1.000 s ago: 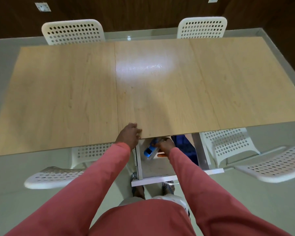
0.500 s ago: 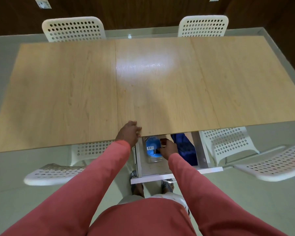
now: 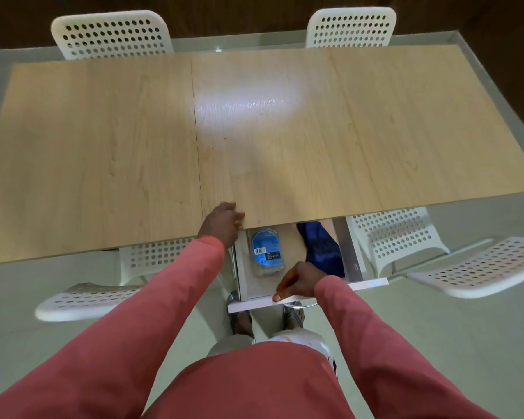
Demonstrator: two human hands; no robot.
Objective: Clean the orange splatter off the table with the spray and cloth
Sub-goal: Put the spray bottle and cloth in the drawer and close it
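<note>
The spray bottle [image 3: 266, 252], clear with a blue label, lies flat in the open drawer [image 3: 254, 303] under the wooden table [image 3: 103, 146]. A dark blue cloth [image 3: 321, 246] lies bunched in the same drawer, to the bottle's right. My right hand [image 3: 297, 282] grips the drawer's white front, thumb on its top edge. My left hand [image 3: 221, 225] holds the table's near edge, fingers curled on top. The tabletop shows only a couple of tiny orange specks [image 3: 224, 137] near the middle seam.
White perforated chairs stand at the far side [image 3: 109, 34] [image 3: 351, 25] and the near side [image 3: 88, 297] [image 3: 481, 267], one more tucked under the table at the right [image 3: 390, 240]. My feet [image 3: 242, 319] are on the pale floor just below the drawer.
My right hand laid the spray bottle down in the drawer, let it go and drew back to the drawer's front. My left hand stayed on the table edge.
</note>
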